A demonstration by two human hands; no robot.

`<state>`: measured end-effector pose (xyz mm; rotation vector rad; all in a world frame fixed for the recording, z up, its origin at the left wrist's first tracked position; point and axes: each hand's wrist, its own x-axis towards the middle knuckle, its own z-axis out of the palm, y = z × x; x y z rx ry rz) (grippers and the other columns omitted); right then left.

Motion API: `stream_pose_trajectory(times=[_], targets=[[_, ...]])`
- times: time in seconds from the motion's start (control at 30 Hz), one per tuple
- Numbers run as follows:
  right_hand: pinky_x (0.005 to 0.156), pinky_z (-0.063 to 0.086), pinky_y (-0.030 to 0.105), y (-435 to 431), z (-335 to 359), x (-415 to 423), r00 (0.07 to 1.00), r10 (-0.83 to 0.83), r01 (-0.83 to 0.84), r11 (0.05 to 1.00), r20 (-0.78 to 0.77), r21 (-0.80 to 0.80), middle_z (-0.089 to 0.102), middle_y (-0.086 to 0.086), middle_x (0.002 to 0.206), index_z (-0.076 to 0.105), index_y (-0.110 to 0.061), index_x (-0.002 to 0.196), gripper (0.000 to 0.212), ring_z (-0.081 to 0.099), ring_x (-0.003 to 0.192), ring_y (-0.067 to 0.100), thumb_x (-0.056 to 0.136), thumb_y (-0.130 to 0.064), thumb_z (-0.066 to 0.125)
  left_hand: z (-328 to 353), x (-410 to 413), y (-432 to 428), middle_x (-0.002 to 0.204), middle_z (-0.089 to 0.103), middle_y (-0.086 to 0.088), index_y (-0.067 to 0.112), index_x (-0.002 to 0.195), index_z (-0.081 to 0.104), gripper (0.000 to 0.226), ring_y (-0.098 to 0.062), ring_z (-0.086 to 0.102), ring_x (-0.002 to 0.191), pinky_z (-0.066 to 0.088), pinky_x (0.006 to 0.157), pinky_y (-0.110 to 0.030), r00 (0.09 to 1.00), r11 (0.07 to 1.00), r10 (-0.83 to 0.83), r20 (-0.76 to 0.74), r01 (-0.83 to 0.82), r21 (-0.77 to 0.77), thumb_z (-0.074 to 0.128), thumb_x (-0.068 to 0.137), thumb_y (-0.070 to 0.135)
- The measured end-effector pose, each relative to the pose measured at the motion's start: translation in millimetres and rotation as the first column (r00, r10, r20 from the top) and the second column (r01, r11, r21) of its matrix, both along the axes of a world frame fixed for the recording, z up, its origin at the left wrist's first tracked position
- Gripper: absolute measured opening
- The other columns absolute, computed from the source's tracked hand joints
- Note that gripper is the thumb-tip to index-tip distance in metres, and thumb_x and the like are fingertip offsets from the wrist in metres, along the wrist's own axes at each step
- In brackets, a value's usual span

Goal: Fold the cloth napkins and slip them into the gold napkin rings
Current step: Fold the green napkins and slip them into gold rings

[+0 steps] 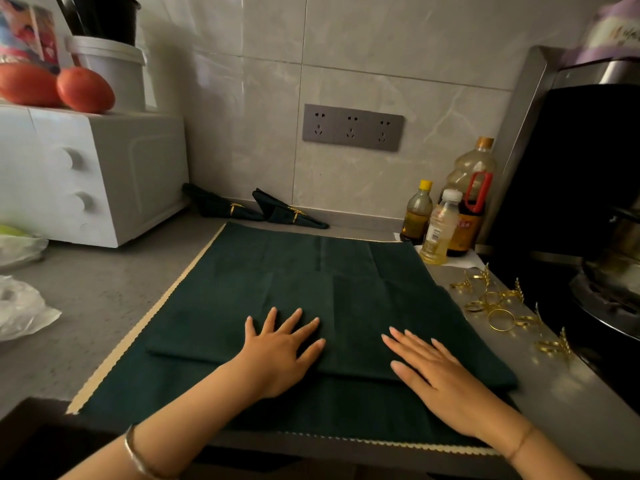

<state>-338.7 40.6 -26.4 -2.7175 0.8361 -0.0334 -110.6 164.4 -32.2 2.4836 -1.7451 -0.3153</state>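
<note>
A pale tiled wall stood behind a grey worktop. A black hob filled the right side, with a steel pot on it. A white oven sat at the left against the wall. A dark green cloth with a cream scalloped edge covered the middle of the worktop and reached its near edge.

On the cloth lay a dark green napkin, flat, with creases running across it; its near edge sat short of the cloth's near edge. Both hands pressed down on that near edge. The left hand lay palm down with its fingers straight and spread wide. The right hand lay palm down just beside it, fingers straight and closer together. Neither held anything.

Crumpled plastic bags lay at the far left. Three bottles stood together by the hob, near the cloth's far right corner. A grey socket strip was set in the wall. A white tub and two red fruits rested on the oven.

Two folded napkins, each inside a gold ring, lay against the wall beyond the cloth. Loose gold rings were scattered on the worktop right of the napkin, between it and the hob. A thin bracelet circled the left wrist.
</note>
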Motion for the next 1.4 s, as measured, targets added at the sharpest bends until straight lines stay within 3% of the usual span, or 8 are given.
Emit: stream_pose_trajectory(times=[0.1, 0.2, 0.33, 0.43, 0.57, 0.73, 1.07, 1.4], targets=[[0.114, -0.012, 0.021, -2.5, 2.0, 1.4, 1.0, -0.017, 0.018, 1.0, -0.025, 0.019, -0.007, -0.034, 0.147, 0.005, -0.05, 0.143, 0.066, -0.013, 0.135, -0.014, 0.079, -0.069, 0.003, -9.4, 0.1, -0.1, 0.16, -0.009, 0.01, 0.043, 0.149, -0.004, 0.075, -0.03, -0.012, 0.146, -0.008, 0.114, -0.057, 0.997, 0.999, 0.038, 0.062, -0.039, 0.006, -0.003, 0.081, 0.073], [0.115, -0.011, 0.023, -3.1, 1.1, 2.5, 0.999, -0.029, 0.03, 0.999, -0.034, 0.017, -0.005, -0.033, 0.149, 0.006, -0.049, 0.143, 0.063, -0.012, 0.136, -0.014, 0.083, -0.067, 0.005, -9.6, -2.0, -0.4, 0.16, -0.01, 0.009, 0.04, 0.15, -0.005, 0.061, -0.031, -0.013, 0.146, -0.007, 0.115, -0.057, 0.995, 0.997, 0.069, 0.074, -0.067, -0.025, 0.012, 0.096, 0.061], [0.116, -0.007, 0.026, -6.6, 9.4, 7.6, 0.996, -0.085, 0.088, 0.992, -0.038, 0.087, 0.006, -0.031, 0.148, 0.017, -0.045, 0.144, 0.055, -0.002, 0.14, -0.008, 0.091, -0.06, 0.012, 0.3, -3.8, -1.6, 0.16, -0.01, 0.006, 0.038, 0.151, -0.005, 0.064, -0.033, -0.012, 0.146, -0.006, 0.115, -0.058, 0.996, 0.996, 0.068, 0.063, -0.071, 0.056, 0.013, 0.095, 0.063], [0.117, -0.005, 0.031, -12.4, 17.2, 15.3, 0.983, -0.112, 0.124, 0.989, -0.142, 0.078, 0.002, -0.023, 0.154, 0.01, -0.04, 0.148, 0.055, -0.004, 0.142, -0.002, 0.096, -0.057, 0.014, 14.2, -6.6, -9.6, 0.16, -0.007, 0.002, 0.035, 0.152, -0.003, 0.068, -0.036, -0.01, 0.146, -0.005, 0.114, -0.059, 0.994, 0.989, 0.072, 0.079, -0.082, 0.127, 0.011, 0.093, 0.067], [0.117, -0.007, 0.034, 0.0, 11.6, 40.5, 0.985, -0.143, 0.147, 0.988, -0.098, 0.04, -0.002, -0.015, 0.157, 0.006, -0.03, 0.151, 0.054, -0.005, 0.144, 0.004, 0.101, -0.047, 0.016, 7.0, -19.6, -19.8, 0.161, -0.002, 0.004, 0.035, 0.152, 0.002, 0.06, -0.03, -0.008, 0.147, -0.005, 0.114, -0.058, 0.997, 1.0, -0.006, 0.079, 0.006, -0.008, 0.017, 0.098, 0.056], [0.117, -0.005, 0.039, 21.7, -4.2, 92.3, 0.99, -0.126, 0.124, 0.992, -0.056, -0.035, -0.004, -0.005, 0.159, 0.003, -0.019, 0.152, 0.051, -0.006, 0.146, 0.011, 0.104, -0.028, 0.018, -8.9, -29.1, -26.4, 0.16, -0.008, 0.007, 0.031, 0.153, -0.002, 0.054, -0.029, -0.013, 0.146, -0.009, 0.112, -0.058, 0.997, 0.998, 0.054, 0.049, -0.052, -0.048, 0.013, 0.102, 0.042], [0.115, -0.007, 0.053, -3.7, -16.7, 64.0, 0.958, -0.279, 0.271, 0.956, -0.066, -0.11, -0.008, -0.01, 0.158, 0.002, -0.047, 0.147, 0.052, -0.01, 0.146, 0.024, 0.097, -0.057, 0.012, -13.2, 10.9, -12.2, 0.16, -0.006, 0.01, 0.031, 0.153, 0.001, 0.059, -0.025, -0.008, 0.147, -0.004, 0.114, -0.057, 0.981, 0.98, 0.185, 0.067, -0.179, -0.081, 0.015, 0.099, 0.052], [0.118, 0.0, 0.035, -52.8, -16.1, -14.0, 0.886, -0.46, 0.45, 0.883, -0.059, -0.13, -0.009, -0.002, 0.159, -0.003, -0.021, 0.151, 0.07, -0.006, 0.146, 0.014, 0.095, -0.06, 0.013, -9.3, 95.5, 17.1, 0.161, -0.002, 0.001, 0.021, 0.153, 0.002, 0.08, -0.024, -0.004, 0.148, 0.0, 0.118, -0.049, 0.915, 0.916, 0.398, 0.063, -0.392, -0.089, 0.016, 0.091, 0.069]])
